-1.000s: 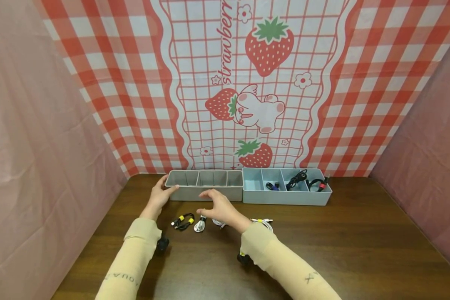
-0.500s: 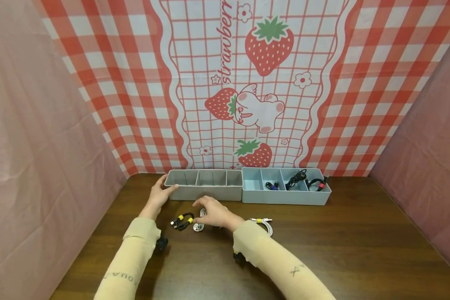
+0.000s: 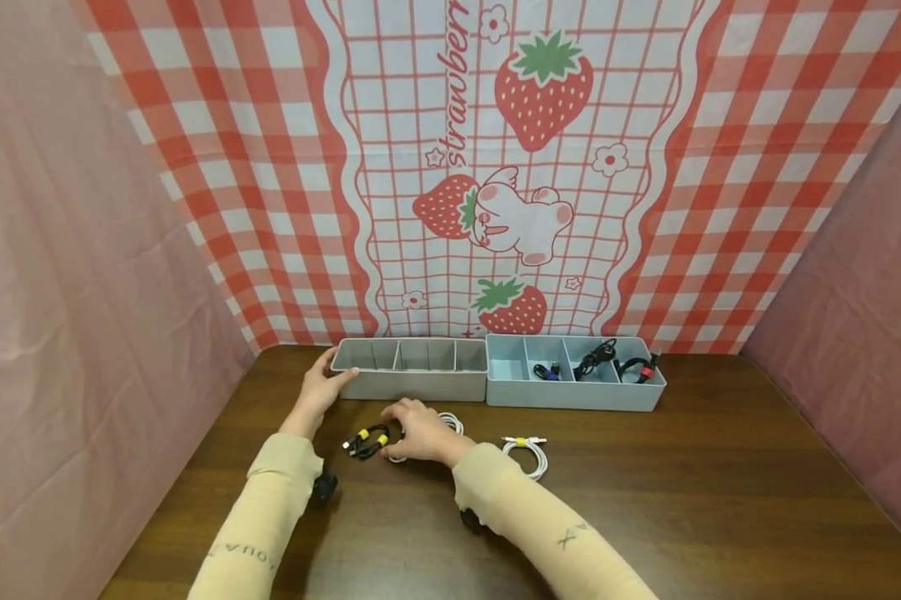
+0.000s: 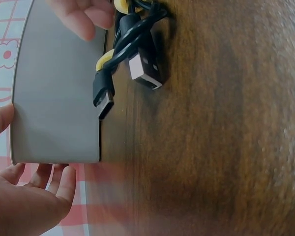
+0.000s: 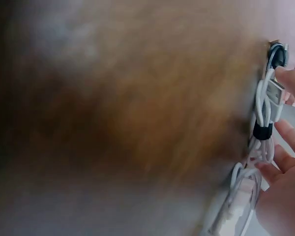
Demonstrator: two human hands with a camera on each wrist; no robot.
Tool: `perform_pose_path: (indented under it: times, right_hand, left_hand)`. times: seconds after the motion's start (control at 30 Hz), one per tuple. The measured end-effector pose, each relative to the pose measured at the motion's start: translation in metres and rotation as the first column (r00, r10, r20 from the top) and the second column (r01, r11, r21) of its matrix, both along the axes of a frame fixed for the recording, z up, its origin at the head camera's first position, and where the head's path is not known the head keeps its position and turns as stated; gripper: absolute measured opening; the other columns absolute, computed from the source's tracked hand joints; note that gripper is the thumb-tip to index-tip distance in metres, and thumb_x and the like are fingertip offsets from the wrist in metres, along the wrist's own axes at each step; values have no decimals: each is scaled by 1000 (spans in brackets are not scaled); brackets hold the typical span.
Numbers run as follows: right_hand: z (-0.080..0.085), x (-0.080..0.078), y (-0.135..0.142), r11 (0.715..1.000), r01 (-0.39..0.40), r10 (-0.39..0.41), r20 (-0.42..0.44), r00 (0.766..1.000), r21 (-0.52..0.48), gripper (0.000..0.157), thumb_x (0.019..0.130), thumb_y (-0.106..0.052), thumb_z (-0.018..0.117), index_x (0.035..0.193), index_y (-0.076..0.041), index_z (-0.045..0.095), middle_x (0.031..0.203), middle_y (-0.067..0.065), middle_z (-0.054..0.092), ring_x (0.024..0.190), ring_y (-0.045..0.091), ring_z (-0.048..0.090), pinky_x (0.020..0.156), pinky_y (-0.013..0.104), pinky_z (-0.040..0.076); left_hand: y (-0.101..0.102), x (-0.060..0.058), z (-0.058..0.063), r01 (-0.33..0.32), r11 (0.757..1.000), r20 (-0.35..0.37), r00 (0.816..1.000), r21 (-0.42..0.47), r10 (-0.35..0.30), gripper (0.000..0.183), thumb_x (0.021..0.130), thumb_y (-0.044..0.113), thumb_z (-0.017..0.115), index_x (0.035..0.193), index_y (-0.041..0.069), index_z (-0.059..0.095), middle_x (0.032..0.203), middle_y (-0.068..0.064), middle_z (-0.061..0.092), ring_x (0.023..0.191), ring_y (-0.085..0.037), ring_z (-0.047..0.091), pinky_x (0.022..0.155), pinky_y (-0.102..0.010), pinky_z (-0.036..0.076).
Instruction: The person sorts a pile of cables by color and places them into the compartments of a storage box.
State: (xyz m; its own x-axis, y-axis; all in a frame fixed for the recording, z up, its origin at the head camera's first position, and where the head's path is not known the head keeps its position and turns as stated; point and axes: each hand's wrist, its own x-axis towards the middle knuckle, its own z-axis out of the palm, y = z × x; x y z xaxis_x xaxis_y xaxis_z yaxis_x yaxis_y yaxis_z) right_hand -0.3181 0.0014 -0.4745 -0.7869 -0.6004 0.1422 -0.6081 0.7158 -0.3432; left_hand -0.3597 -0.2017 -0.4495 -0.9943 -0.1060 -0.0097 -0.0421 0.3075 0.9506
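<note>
My left hand [image 3: 318, 392] grips the left end of a grey divided storage box [image 3: 420, 386]; its thumb is at the front rim and its fingers are at the end wall. In the left wrist view these fingers lie against the grey wall [image 4: 59, 98]. My right hand [image 3: 422, 432] is low over a bundled white charging cable [image 5: 263, 105] with a black strap, thumb and fingers spread to either side of it. To the left of that hand lies a black USB cable [image 4: 142, 37] with yellow ties. Another coiled white cable [image 3: 450, 422] is partly hidden behind the right hand.
A light blue divided box [image 3: 570, 397] stands against the grey box's right end, with dark cables in several compartments. Farther right on the wooden table [image 3: 683, 500] lies a white cable [image 3: 536, 467] with a yellow tie. A strawberry-print cloth [image 3: 450, 275] hangs behind the boxes.
My right hand has moved left and down, from near the grey box's front to over the white cable with the black strap. The left hand has stayed on the box.
</note>
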Motion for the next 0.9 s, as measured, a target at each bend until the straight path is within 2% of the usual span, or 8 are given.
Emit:
perform_pose_path:
  times: [0.17, 0.3, 0.63, 0.9]
  right_hand:
    - [1, 1, -4, 999, 11, -11, -1, 1000, 49, 58, 70, -48, 68, 120, -23, 53, 118, -2, 51, 110, 17, 44, 86, 36, 39]
    - [2, 2, -7, 995, 13, -13, 1, 1000, 96, 55, 71, -49, 67, 120, -28, 54, 118, -2, 50, 110, 17, 43, 85, 36, 37]
    - [1, 3, -7, 995, 45, -41, -39, 998, 92, 40, 69, -46, 70, 102, -28, 60, 107, -6, 52, 99, 14, 45, 76, 31, 37]
    - [-1, 3, -7, 993, 48, -42, -53, 998, 110, 43, 70, -48, 69, 107, -28, 62, 111, -4, 51, 101, 16, 45, 77, 33, 38]
  left_hand:
    - [0, 0, 0, 2, 1000, 11, 1000, -1, -2, 71, 83, 28, 63, 141, 13, 25, 139, -17, 33, 122, -29, 35, 98, -44, 33]
    - [0, 1, 1, 3, 1000, 16, 1000, -4, -3, 71, 83, 27, 62, 142, 14, 24, 141, -16, 30, 124, -29, 33, 99, -44, 32]
    - [1, 0, 1, 1, 1000, 6, 1000, -1, -1, 68, 84, 22, 61, 141, 13, 26, 139, -17, 34, 122, -29, 36, 98, -43, 32]
    - [1, 0, 1, -1, 1000, 2, 1000, 1, 1, 67, 84, 21, 62, 140, 13, 27, 138, -17, 35, 122, -28, 36, 98, -43, 33]
